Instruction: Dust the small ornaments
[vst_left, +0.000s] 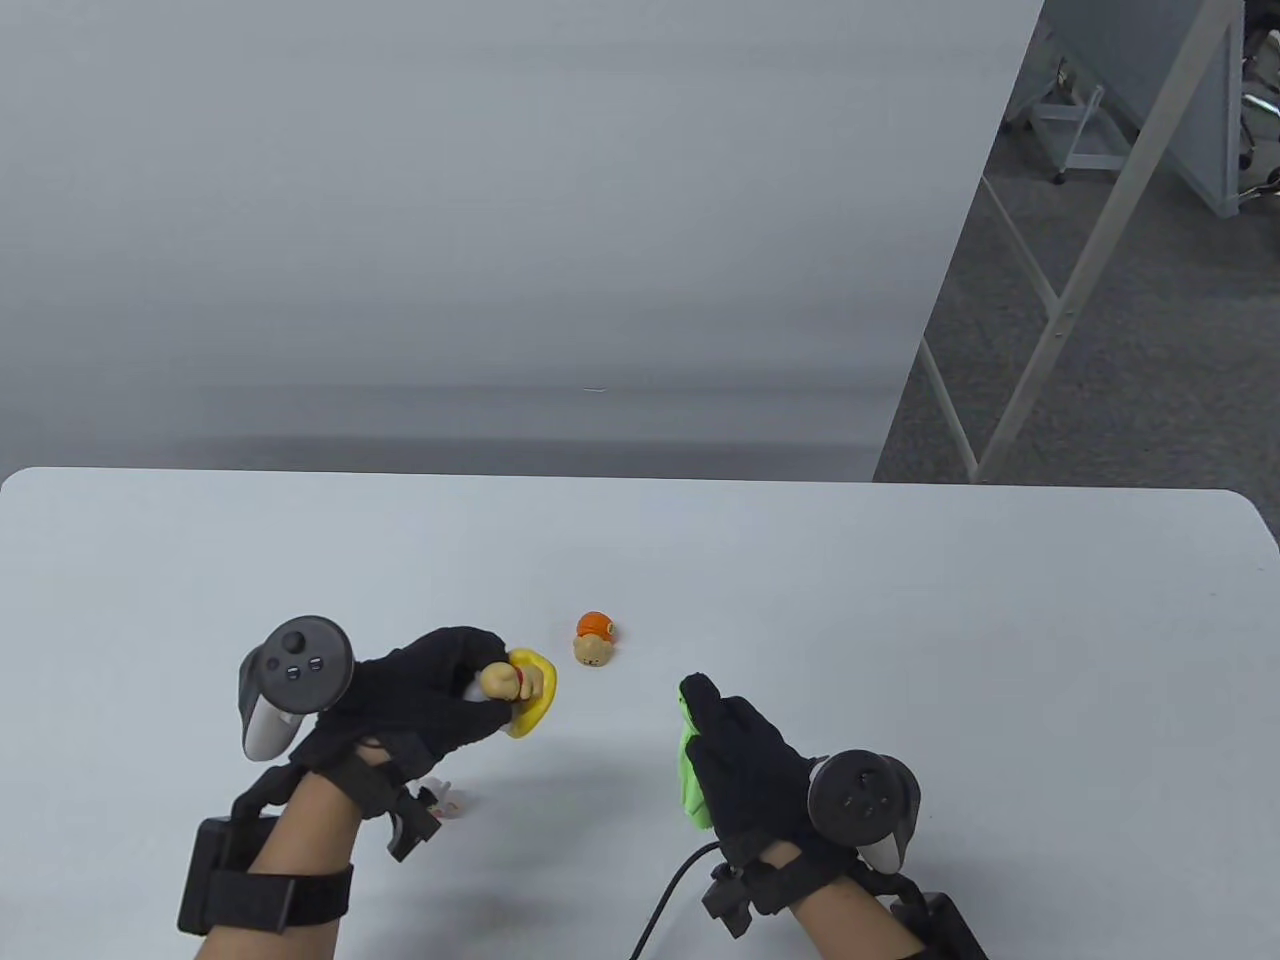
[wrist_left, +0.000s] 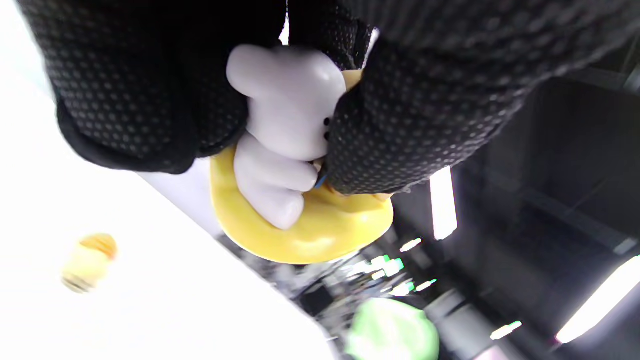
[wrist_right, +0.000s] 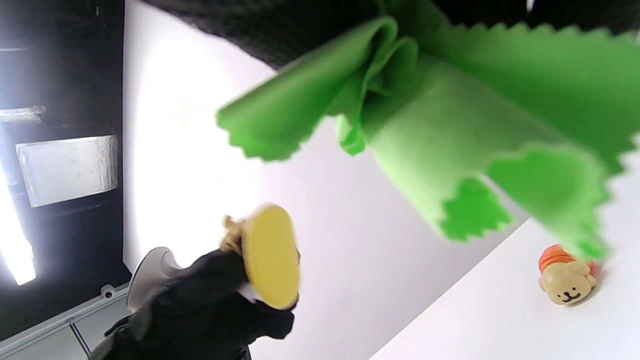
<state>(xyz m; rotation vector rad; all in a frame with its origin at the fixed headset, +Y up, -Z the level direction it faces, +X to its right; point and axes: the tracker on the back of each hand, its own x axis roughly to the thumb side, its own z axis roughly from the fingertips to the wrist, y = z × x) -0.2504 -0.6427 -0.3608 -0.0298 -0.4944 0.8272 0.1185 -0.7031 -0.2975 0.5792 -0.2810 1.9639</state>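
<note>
Left hand (vst_left: 430, 695): raised off the desk (vst_left: 900, 620), fingers wrapped around a figurine on a yellow base (vst_left: 528, 690); in the left wrist view the gloved fingers (wrist_left: 415, 110) press on both sides of its white and tan figures, with the yellow base (wrist_left: 310, 235) sticking out below them.
Held ornament: tilted on its side, the flat underside of the base turned toward the right hand, as the right wrist view shows (wrist_right: 270, 255).
Right hand (vst_left: 745, 765): off to the right of the left hand and apart from it, fingers closed on a green cloth (vst_left: 692, 770); the cloth hangs crumpled from the grip, its zigzag-cut edges loose in the right wrist view (wrist_right: 450, 125).
Cloth and held ornament: apart, not touching.
Second ornament: a small tan dog with an orange back (vst_left: 594, 638) lies on the desk beyond and between the two hands, touched by neither; its face shows in the right wrist view (wrist_right: 567, 280).
Near left wrist: a small pale object (vst_left: 445, 798) on the desk, too hidden to identify.
</note>
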